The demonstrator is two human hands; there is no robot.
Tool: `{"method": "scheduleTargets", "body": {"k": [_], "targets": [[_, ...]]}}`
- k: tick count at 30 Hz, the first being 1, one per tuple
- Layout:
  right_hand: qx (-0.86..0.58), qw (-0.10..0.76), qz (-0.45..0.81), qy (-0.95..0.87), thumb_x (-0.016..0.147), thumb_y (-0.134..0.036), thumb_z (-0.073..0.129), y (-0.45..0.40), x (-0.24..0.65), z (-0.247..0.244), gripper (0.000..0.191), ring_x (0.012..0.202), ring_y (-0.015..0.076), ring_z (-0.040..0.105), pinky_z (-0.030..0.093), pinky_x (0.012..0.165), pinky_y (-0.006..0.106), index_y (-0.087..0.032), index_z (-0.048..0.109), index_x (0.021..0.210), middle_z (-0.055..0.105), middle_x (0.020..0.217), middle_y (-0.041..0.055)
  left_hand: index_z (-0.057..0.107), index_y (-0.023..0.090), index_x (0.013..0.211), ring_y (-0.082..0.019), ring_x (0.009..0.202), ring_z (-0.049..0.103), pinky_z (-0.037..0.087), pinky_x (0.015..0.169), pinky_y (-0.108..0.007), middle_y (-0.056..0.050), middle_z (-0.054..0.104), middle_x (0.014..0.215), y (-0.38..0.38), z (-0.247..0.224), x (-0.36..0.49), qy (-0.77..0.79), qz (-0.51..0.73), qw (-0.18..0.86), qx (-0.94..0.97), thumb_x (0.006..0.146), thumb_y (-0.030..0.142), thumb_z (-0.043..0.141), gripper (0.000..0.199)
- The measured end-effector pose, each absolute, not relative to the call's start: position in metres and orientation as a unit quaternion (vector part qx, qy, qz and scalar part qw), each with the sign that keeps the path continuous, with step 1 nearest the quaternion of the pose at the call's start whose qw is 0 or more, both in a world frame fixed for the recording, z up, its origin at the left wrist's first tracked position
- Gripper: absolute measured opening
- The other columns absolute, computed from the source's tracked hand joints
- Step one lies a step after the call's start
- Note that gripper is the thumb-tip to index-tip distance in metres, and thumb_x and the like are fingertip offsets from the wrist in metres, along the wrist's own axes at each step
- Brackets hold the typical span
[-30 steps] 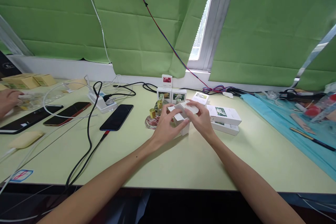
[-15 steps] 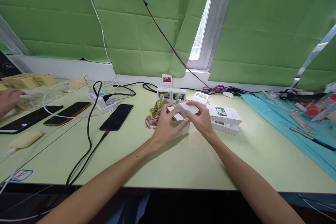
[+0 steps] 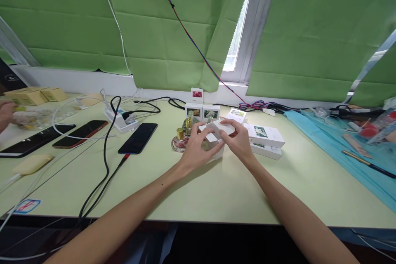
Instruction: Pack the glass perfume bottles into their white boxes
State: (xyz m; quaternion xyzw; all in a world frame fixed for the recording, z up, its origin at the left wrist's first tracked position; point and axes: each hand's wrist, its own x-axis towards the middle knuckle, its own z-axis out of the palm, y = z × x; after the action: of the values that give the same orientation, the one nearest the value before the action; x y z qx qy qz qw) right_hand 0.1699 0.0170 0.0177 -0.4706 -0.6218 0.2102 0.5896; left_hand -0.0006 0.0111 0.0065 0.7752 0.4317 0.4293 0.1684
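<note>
Between my two hands is a small white cardboard box (image 3: 218, 153), its top flaps raised. My left hand (image 3: 199, 147) wraps round its left side, with the thumb across the near face. The fingers of my right hand (image 3: 235, 139) pinch the flap at the top right. What is inside the box cannot be made out. Just left of the box stand several glass perfume bottles (image 3: 180, 142) with gold caps. White boxes with flower pictures (image 3: 211, 113) stand behind, and more white boxes (image 3: 265, 135) lie stacked to the right of my right hand.
A phone (image 3: 138, 138) on a cable, a power strip (image 3: 120, 120) and two more dark devices lie on the left. Another person's hand (image 3: 6, 113) is at the far left, by yellow boxes (image 3: 27, 95). Blue plastic sheeting (image 3: 337, 144) covers the right side, with a pen (image 3: 368, 163).
My hands stay almost in place on the white box, with only a slight shift of the fingers at its flaps. The other person's hand has moved a little to the left.
</note>
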Motion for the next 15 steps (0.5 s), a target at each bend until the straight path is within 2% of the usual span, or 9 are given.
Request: {"method": "scheduleTargets", "body": {"k": [7, 12, 15], "targets": [[-0.475, 0.587, 0.193, -0.626, 0.078, -0.034, 0.063, 0.0175, 0.1690, 0.0159, 0.025, 0.086, 0.0247, 0.074, 0.061, 0.066, 0.036, -0.020, 0.071, 0.097, 0.075, 0.123, 0.0119, 0.064, 0.027, 0.115, -0.029, 0.140, 0.045, 0.049, 0.108, -0.044, -0.011, 0.045, 0.138, 0.0100, 0.0078, -0.0005, 0.434, 0.432, 0.158, 0.775, 0.088, 0.049, 0.070, 0.035], [-0.476, 0.594, 0.162, -0.627, 0.081, -0.036, 0.063, 0.0160, 0.1665, 0.0152, 0.024, 0.104, 0.0279, 0.072, 0.063, 0.072, 0.036, -0.021, 0.071, 0.098, 0.077, 0.113, 0.0113, 0.063, 0.026, 0.117, -0.029, 0.144, 0.042, 0.048, 0.110, -0.044, -0.011, 0.045, 0.138, 0.0103, 0.0073, -0.0004, 0.430, 0.431, 0.162, 0.777, 0.088, 0.047, 0.070, 0.036], [-0.470, 0.595, 0.144, -0.635, 0.085, -0.038, 0.063, 0.0155, 0.1654, 0.0148, 0.025, 0.106, 0.0273, 0.072, 0.063, 0.073, 0.036, -0.021, 0.070, 0.101, 0.076, 0.113, 0.0116, 0.061, 0.026, 0.118, -0.029, 0.142, 0.044, 0.050, 0.106, -0.041, -0.011, 0.046, 0.138, 0.0104, 0.0062, -0.0005, 0.423, 0.435, 0.161, 0.779, 0.089, 0.045, 0.070, 0.036]]}}
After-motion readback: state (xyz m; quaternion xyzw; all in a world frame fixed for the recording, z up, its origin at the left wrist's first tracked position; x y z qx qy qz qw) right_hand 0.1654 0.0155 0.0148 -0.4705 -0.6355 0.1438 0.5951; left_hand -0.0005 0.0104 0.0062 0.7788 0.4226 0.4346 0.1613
